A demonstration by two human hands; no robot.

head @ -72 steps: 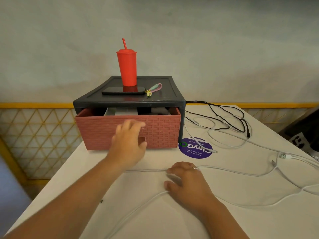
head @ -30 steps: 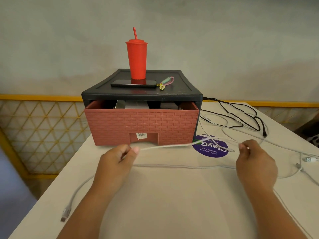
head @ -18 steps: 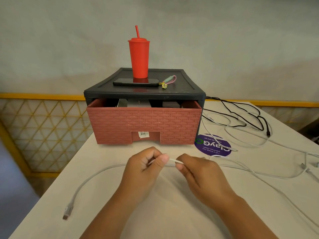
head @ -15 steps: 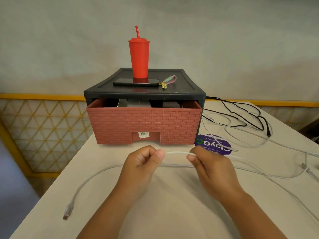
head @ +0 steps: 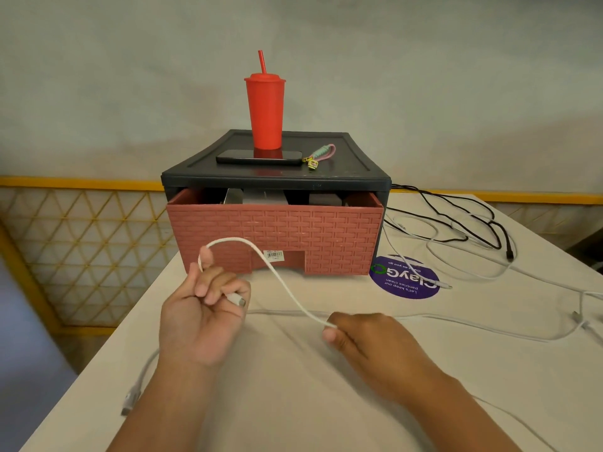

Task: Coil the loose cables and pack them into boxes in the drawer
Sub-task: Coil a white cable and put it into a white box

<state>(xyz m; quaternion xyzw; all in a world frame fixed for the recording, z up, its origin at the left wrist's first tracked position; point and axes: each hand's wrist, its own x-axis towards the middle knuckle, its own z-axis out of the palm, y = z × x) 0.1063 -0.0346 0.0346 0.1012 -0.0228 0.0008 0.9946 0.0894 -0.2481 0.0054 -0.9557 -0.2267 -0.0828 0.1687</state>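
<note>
At the left edge of the table (head: 287, 406) lies the USB plug (head: 130, 398) of a second white cable, its cord running away under the left forearm. Just right of it the left hand (head: 199, 318) is lifted off the table. Its lower fingers curl round the connector (head: 239, 301) of the white charging cable (head: 277, 275), and the index finger (head: 205, 256) stands up with the cable hooked over it.

From there the cable arcs in front of the pink brick-patterned drawer (head: 274, 233). The drawer is pulled partly out of its dark cabinet (head: 359, 177), and the tops of boxes (head: 261, 199) show inside. On the cabinet are a red tumbler (head: 265, 112), a phone (head: 259, 156) and a keychain (head: 318, 156).

The cable drops to the right hand (head: 368, 344), which pinches it between thumb and fingertips low over the table. Further right are a purple sticker (head: 404, 277), a tangle of black cable (head: 456, 220) and more loose white cables (head: 489, 327), all well apart from the hands.

This looks like the very start of coiling, with the first turn being formed round the left fingers and no finished coil in sight. The next move calls for the right hand to carry the slack back to the left hand, lay it beside the connector and slide along for the next length. The loops should stay small and even enough to sit in a box
</note>
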